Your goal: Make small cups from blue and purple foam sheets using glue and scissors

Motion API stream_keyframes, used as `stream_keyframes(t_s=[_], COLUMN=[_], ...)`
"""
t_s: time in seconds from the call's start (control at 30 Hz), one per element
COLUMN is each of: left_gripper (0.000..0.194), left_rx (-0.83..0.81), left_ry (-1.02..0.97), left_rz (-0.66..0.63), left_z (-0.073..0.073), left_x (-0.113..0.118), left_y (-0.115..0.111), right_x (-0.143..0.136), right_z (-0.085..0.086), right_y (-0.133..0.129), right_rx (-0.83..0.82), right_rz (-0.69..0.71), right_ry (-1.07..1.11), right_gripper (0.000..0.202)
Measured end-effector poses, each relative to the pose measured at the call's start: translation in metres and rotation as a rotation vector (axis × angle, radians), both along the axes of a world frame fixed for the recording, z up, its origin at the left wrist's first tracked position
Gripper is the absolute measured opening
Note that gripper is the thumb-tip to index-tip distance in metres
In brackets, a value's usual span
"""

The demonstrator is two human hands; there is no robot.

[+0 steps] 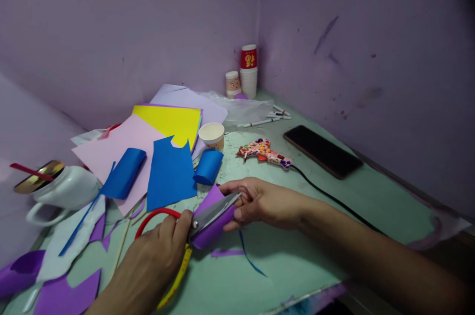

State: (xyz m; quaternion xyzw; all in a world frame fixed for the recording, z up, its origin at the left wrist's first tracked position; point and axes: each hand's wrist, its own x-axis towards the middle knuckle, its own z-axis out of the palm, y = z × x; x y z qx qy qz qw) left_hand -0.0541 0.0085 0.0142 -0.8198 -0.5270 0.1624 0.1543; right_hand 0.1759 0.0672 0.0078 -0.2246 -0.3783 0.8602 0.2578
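My left hand (159,250) is closed around a pair of scissors (217,213) with one red and one yellow handle loop. The blades point right and lie across a piece of purple paper (211,236), which is curved into a roll. My right hand (256,201) pinches the right end of that paper, its fingers near the blade tips. Just beyond the hands stand a small blue paper roll (208,166) and a flat blue sheet (172,176) with a jagged top edge. A thin blue strip (252,258) lies below the purple paper.
A floral glue gun (263,151) with a black cord and a phone (322,150) lie at right. Paper cups (249,79) stand in the corner. A white mug (70,188), yellow paper (170,119), pink paper (118,144) and purple scraps (69,295) are at left.
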Motion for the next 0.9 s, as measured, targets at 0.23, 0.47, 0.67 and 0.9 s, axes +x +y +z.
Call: stream_keyframes(t_s=[0.23,0.47,0.67,0.9], left_gripper=[0.034,0.037,0.045,0.049], left_rx=[0.110,0.102,0.095,0.266], left_ry=[-0.421,-0.467,-0.599,-0.682], left_rz=[0.189,0.660,0.793,0.656], left_z=[0.010,0.005,-0.002,0.015], left_x=[-0.025,-0.064,-0.072,-0.053], left_y=[0.003,0.025,0.021,-0.001], right_x=[0.001,0.003,0.005,0.003], right_z=[0.001,0.005,0.007,0.031], right_y=[0.004,0.008,0.008,0.005], right_rx=[0.053,0.470,0.837,1.082], right_rz=[-0.011,-0.208,-0.449,-0.348], right_ry=[-0.046,-0.286,-0.640,-0.731], right_gripper=[0.045,0.033,0.011,0.010])
